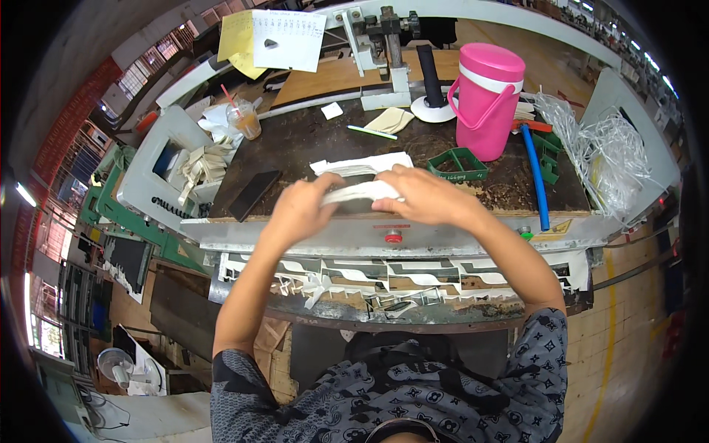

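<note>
Both hands hold a thin bundle of white cut pieces just above the front edge of the dark worktable. My left hand is closed around its left end, and my right hand grips the right end. Directly behind them, a stack of similar white strips lies on the table. To the right of that stack sits a green cutting die. A dark flat slab rests left of my left hand. My palms and fingers hide the ends of the bundle.
A pink jug, a blue-handled hammer and clear plastic strands stand or lie on the right. A drink cup is at the left. Below the edge are a red button and white sheet with cut-outs.
</note>
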### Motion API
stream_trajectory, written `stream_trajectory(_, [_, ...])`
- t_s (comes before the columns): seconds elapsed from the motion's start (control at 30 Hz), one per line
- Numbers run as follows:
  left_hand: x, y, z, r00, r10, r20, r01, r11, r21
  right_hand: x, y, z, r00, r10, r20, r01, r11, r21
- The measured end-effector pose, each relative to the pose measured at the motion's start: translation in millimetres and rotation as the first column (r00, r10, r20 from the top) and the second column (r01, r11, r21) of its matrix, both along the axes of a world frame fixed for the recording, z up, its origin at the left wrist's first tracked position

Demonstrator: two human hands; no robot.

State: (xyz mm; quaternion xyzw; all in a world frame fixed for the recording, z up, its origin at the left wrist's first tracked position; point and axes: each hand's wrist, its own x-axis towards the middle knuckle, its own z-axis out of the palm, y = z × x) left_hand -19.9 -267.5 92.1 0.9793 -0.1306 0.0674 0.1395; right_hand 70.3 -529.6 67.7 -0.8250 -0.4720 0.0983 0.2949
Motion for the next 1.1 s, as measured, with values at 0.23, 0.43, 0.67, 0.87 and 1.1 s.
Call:
stream_trajectory(0.23, [71.3, 38.3, 18.1, 0.975, -0.213, 0.061, 0.218, 0.972, -0.089, 58.9, 14.8, -25.9, 0.918, -0.120, 0.377, 0.080, 0.990, 0.120])
stream_trajectory(0.43, [87.5, 61.6, -43.0, 0.970, -0.196, 0.143, 0.195, 0.980, 0.025, 68.6, 24.0, -54.0, 0.920, -0.100, 0.380, 0.133, 0.989, -0.062])
stream_trajectory(0.67, [87.3, 70.7, -76.8, 0.982, -0.143, 0.125, 0.182, 0.895, -0.408, 67.8, 18.0, -69.8, 0.967, -0.208, 0.144, 0.175, 0.961, 0.214])
stream_trajectory(0.87, [100.7, 87.2, -106.4, 0.988, -0.114, 0.104, 0.154, 0.730, -0.665, 86.6, 22.2, -58.6, 0.994, -0.107, 0.018, 0.102, 0.977, 0.189])
stream_trajectory(1.1, [125.4, 80.4, -111.4, 0.978, 0.140, -0.154, -0.170, 0.112, -0.979, 90.7, 55.0, -68.5, 0.702, -0.341, -0.626, 0.668, 0.620, 0.412])
